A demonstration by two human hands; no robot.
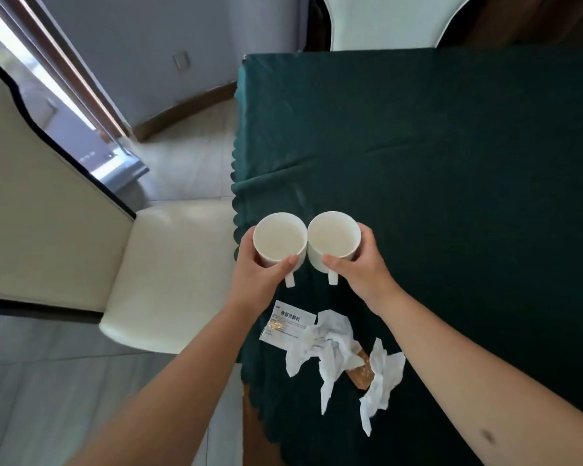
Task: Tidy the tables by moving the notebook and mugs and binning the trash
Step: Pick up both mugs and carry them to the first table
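Note:
Two empty white mugs are held side by side over the left edge of the table with the dark green cloth (pixel 435 156). My left hand (pixel 258 275) grips the left mug (pixel 278 238) around its body. Around the right mug (pixel 334 237) my right hand (pixel 366 265) is wrapped. Both handles point toward me and the rims touch. Nearer to me on the cloth lie trash pieces: a white printed sachet (pixel 285 322), crumpled white tissues (pixel 327 348), a second tissue (pixel 381 381) and a brown wrapper (pixel 362 369) partly under them. No notebook is in view.
A cream chair (pixel 169 264) with a dark-edged back stands left of the table. Another pale chair (pixel 391 21) is at the table's far end. Pale tiled floor (pixel 189 163) runs left toward a glass door and a wall.

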